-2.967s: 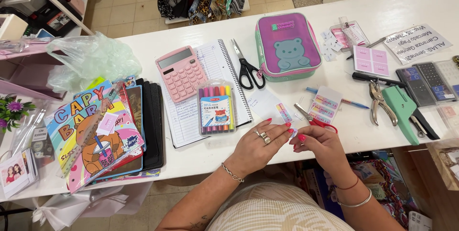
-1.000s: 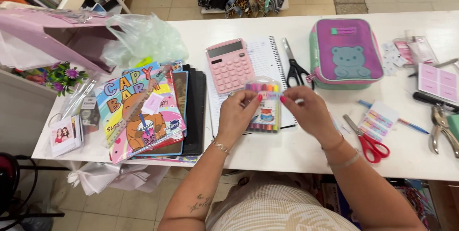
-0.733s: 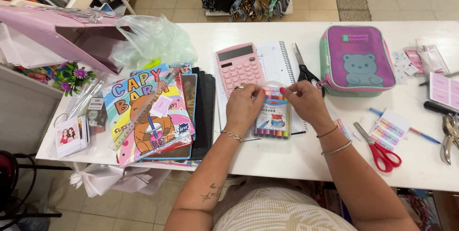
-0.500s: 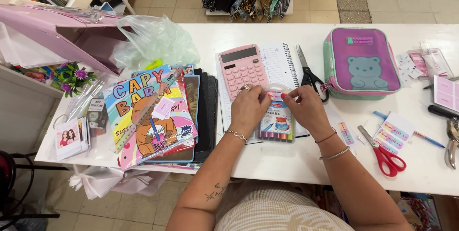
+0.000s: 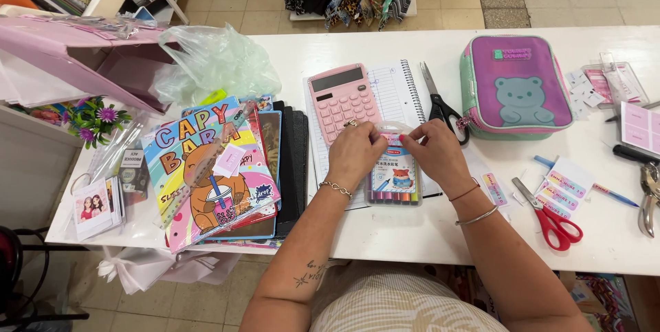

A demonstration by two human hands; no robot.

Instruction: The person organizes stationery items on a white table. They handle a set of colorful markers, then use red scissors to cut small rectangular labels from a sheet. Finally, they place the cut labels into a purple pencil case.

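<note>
Fingers [image 5: 377, 138] of the left hand [image 5: 354, 157] and of the right hand [image 5: 433, 155] are pinched together on the top edge of a clear plastic case of coloured felt-tip markers [image 5: 395, 175]. It lies flat on a lined spiral notebook [image 5: 395, 95] beside a pink calculator [image 5: 342, 102] on the white bench [image 5: 412, 229]. The case looks light, stiff and slick; its side edges probably give a surer hold than the smooth face.

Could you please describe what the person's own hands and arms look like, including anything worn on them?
Both forearms are bare, no sleeves. The left hand has a ring, a thin chain bracelet at the wrist and a small dark tattoo higher up the forearm. The right hand has pink-red painted nails, a thin cord bracelet and a silver bangle.
</note>
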